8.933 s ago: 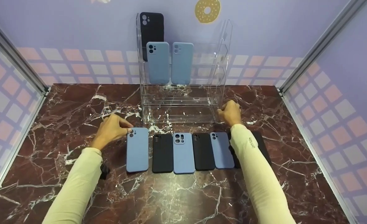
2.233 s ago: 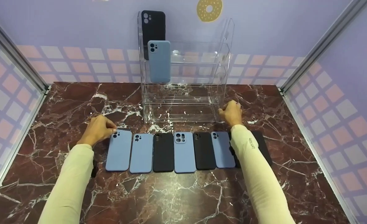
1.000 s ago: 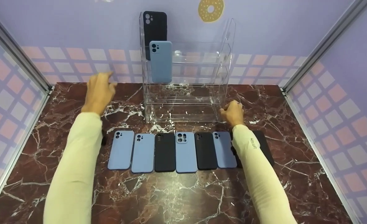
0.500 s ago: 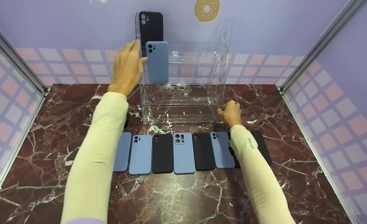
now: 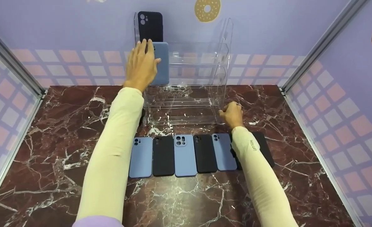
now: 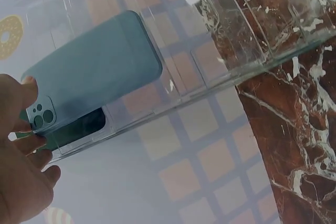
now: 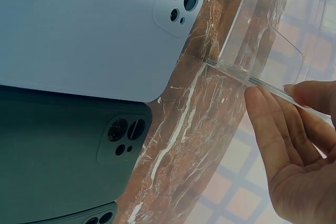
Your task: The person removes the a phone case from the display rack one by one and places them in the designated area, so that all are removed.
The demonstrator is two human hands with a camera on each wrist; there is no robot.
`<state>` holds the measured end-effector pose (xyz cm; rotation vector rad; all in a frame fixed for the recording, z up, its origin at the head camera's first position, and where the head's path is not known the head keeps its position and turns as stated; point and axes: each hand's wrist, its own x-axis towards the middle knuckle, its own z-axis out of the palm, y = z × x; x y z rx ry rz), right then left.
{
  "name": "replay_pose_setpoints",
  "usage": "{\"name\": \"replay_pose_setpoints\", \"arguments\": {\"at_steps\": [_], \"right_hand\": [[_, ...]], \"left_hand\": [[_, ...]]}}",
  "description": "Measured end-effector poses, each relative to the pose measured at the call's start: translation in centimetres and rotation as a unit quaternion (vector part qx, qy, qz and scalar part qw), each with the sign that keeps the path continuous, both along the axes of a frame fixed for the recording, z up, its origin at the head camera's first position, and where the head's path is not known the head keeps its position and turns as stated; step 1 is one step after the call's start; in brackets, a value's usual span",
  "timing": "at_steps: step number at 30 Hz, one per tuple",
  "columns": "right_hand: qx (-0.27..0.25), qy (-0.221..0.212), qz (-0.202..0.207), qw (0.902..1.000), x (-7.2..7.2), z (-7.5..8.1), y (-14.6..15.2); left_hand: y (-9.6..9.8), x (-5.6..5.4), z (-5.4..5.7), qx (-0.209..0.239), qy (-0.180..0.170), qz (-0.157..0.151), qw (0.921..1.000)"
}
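Observation:
A clear tiered display rack (image 5: 186,64) stands at the back, with a black phone case (image 5: 151,26) on its top tier and a light blue phone case (image 5: 162,71) on the tier below. My left hand (image 5: 142,64) lies across the upper left of that blue case, fingers extended and hiding most of its camera cutout. In the left wrist view, the thumb (image 6: 26,90) is at the case's top edge, beside the camera corner. My right hand (image 5: 232,114) pinches the rack's right side panel between thumb and fingers, low down; the right wrist view shows this grip (image 7: 289,108).
Blue and black phone cases lie in a row on the red marble table (image 5: 179,201), including a blue one (image 5: 186,154) and a black one (image 5: 164,156). My left sleeve covers the row's left end; my right forearm crosses a black case (image 5: 263,148). Printed wall panels enclose the sides.
A second blue case left the rack and now lies in the row, which has shifted. The left hand released a case there, then rose to the remaining blue case. The right hand stays put.

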<state>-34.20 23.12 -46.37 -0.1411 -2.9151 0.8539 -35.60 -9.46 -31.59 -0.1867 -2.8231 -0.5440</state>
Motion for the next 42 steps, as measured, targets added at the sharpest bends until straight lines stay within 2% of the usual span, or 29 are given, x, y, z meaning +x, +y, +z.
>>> {"name": "replay_pose_setpoints", "arguments": {"at_steps": [4, 9, 15, 20, 22, 25, 31, 34, 37, 42], "right_hand": [[-0.001, 0.005, -0.002, 1.0, 0.1, -0.1, 0.0], [0.002, 0.016, 0.0, 0.9999, -0.2, -0.2, -0.1], [-0.003, 0.019, -0.004, 0.9998, -0.4, -0.5, -0.3], [0.002, 0.014, -0.001, 0.9999, -0.5, -0.4, -0.5], [0.003, 0.002, 0.002, 1.0, -0.5, -0.2, -0.6], [0.007, 0.0, 0.005, 1.0, -0.5, -0.1, -0.6], [0.007, 0.001, 0.008, 0.9999, -0.7, 0.1, -0.5], [0.006, 0.007, 0.013, 0.9999, -0.7, 0.1, -0.5], [0.006, 0.01, 0.017, 0.9998, -0.8, 0.1, -0.4], [0.005, 0.005, 0.017, 0.9998, -1.0, 0.2, -0.1]], "left_hand": [[0.2, 0.1, -0.2, 0.06, 0.053, 0.006, 0.9968], [0.1, 0.3, 0.0, 0.125, 0.131, 0.01, 0.9835], [-0.1, 0.4, 0.0, 0.143, 0.172, 0.005, 0.9746], [-0.3, 0.7, -0.1, 0.144, 0.203, -0.026, 0.9683], [-0.3, 0.9, -0.2, 0.142, 0.222, -0.04, 0.9638], [-0.3, 1.3, -0.2, 0.143, 0.261, -0.059, 0.9529], [-1.0, 2.8, 0.3, 0.154, 0.338, -0.104, 0.9226], [-1.9, 3.8, 0.7, 0.152, 0.358, -0.113, 0.9144], [-3.1, 5.0, 0.9, 0.163, 0.369, -0.107, 0.9087], [-5.2, 7.3, 0.9, 0.214, 0.372, -0.068, 0.9008]]}}
